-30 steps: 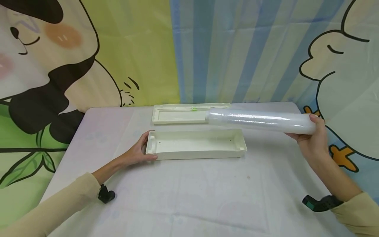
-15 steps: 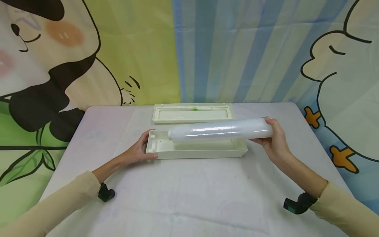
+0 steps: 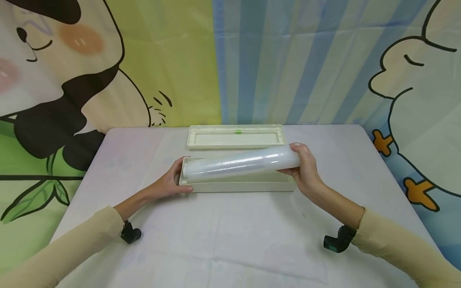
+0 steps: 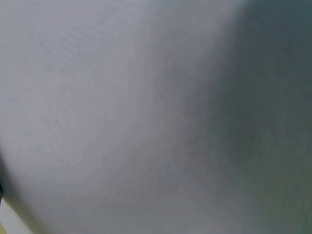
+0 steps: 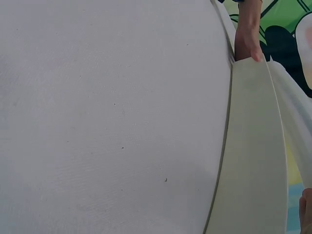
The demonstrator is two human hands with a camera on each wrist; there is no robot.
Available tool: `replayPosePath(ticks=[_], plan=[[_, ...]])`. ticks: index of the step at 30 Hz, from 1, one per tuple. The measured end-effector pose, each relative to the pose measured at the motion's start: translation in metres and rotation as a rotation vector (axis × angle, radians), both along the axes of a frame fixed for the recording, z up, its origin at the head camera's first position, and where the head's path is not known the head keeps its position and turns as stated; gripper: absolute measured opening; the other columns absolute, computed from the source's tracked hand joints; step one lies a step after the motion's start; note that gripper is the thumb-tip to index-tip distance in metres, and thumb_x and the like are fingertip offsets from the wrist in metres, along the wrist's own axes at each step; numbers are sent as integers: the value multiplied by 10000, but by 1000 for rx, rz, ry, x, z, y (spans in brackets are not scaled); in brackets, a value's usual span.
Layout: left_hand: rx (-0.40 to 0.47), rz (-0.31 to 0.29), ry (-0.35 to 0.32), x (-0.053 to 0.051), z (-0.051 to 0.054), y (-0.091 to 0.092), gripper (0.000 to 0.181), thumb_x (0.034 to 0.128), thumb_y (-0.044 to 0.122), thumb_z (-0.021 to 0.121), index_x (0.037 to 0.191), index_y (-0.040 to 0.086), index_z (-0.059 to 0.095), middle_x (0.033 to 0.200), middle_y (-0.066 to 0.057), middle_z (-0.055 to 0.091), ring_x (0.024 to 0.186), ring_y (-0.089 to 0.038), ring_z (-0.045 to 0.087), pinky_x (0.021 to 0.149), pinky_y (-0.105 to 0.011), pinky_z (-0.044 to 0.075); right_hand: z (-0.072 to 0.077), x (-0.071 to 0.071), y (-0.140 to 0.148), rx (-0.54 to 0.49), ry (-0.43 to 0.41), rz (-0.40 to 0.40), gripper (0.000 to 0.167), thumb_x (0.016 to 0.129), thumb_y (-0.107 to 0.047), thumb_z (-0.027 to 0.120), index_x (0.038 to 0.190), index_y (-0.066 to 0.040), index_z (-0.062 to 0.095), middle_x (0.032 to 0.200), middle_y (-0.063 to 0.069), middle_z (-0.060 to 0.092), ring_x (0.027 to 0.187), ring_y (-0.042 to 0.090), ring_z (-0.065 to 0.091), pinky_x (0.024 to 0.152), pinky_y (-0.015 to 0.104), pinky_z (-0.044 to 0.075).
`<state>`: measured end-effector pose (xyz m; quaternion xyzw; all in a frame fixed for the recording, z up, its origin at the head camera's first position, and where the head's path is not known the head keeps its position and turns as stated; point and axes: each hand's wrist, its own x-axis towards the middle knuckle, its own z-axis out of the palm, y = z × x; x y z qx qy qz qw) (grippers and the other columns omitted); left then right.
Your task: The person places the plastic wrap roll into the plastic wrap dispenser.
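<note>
A roll of plastic wrap (image 3: 241,162) slants over the long cream box (image 3: 237,187) in the head view. Its left end sits down inside the box's left end, while its right end is raised above the rim. My right hand (image 3: 305,170) grips that raised end, thumb on top and fingers underneath. At the box's left end my left hand (image 3: 171,180) holds it, thumb on the front corner. The right wrist view shows the box's front wall (image 5: 253,146), the left hand (image 5: 248,36) at its far end and part of the roll (image 5: 292,112). The left wrist view is blurred.
Behind the box lies a cream lid (image 3: 236,146) with a small green slider (image 3: 238,131). A white cloth covers the table (image 3: 223,232). A printed cartoon curtain (image 3: 187,64) hangs along the table's back edge.
My right hand has carried the roll leftward from the right side to over the box, and its left end has dropped inside. The left hand has stayed on the box.
</note>
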<state>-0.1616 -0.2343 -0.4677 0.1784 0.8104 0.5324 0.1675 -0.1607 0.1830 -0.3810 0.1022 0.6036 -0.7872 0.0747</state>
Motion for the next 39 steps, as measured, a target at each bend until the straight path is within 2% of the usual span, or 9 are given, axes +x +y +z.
replayPosePath(ticks=[13, 21, 24, 26, 29, 32, 33, 34, 39], plan=[[10, -13, 14, -1, -3, 1, 1014, 777, 178, 807, 1524, 240, 125, 1505, -76, 308, 1365, -271, 283, 1128, -580, 151, -11, 0, -8, -45, -33, -20, 181, 952, -256, 472, 1118, -184, 464, 1139, 32, 454, 877, 153, 631, 685, 367, 576], [4, -15, 8, -2, -4, 0, 1007, 784, 167, 802, 1523, 226, 121, 1481, -67, 320, 1323, -257, 308, 1112, -558, 179, -6, -2, 7, 9, -50, 194, 294, 992, -334, 517, 1239, -231, 395, 1243, 27, 383, 1060, 191, 548, 808, 321, 569], [0, -19, 15, -3, -5, -1, 1002, 786, 166, 801, 1521, 227, 123, 1474, -66, 325, 1316, -254, 312, 1114, -558, 177, -2, -7, 16, 108, -57, 293, 349, 983, -334, 544, 1278, -205, 410, 1223, 2, 404, 1068, 173, 525, 823, 281, 559], [-4, -22, 16, -4, -5, 0, 1003, 786, 171, 802, 1521, 229, 122, 1470, -66, 329, 1310, -254, 318, 1112, -558, 179, 1, -11, 25, 244, -24, 370, 384, 969, -313, 578, 1305, -183, 445, 1088, -22, 475, 937, 116, 540, 777, 223, 542], [-9, -23, 15, -4, -5, 0, 1007, 786, 175, 803, 1523, 223, 118, 1469, -66, 331, 1308, -252, 322, 1108, -558, 185, 5, -20, 37, 508, 96, 500, 423, 938, -268, 635, 1322, -156, 500, 997, -74, 536, 849, 69, 555, 736, 218, 510], [-10, -20, 15, -4, -5, -1, 1012, 787, 174, 802, 1526, 208, 111, 1473, -68, 327, 1316, -252, 316, 1110, -563, 180, 8, -32, 43, 684, 232, 615, 466, 895, -225, 692, 1325, -147, 530, 1055, -26, 578, 872, 125, 575, 733, 267, 510], [-10, -20, 14, -4, -4, -1, 1014, 788, 176, 801, 1527, 197, 108, 1474, -69, 327, 1318, -254, 314, 1112, -566, 176, 9, -36, 44, 702, 260, 649, 479, 886, -211, 702, 1328, -144, 530, 1180, 1, 557, 968, 172, 579, 773, 298, 523], [-9, -19, 14, -4, -4, -1, 1013, 788, 177, 801, 1527, 191, 109, 1473, -73, 331, 1319, -256, 316, 1114, -564, 175, 11, -40, 45, 713, 278, 676, 487, 878, -203, 712, 1328, -149, 534, 1215, 32, 547, 986, 207, 572, 771, 312, 529], [-18, -24, 18, -3, -1, 0, 1010, 789, 194, 799, 1526, 166, 108, 1459, -87, 347, 1311, -271, 326, 1111, -570, 181, 17, -49, 46, 748, 335, 762, 525, 857, -178, 735, 1345, -161, 543, 1289, 116, 522, 1000, 280, 556, 748, 319, 542]])
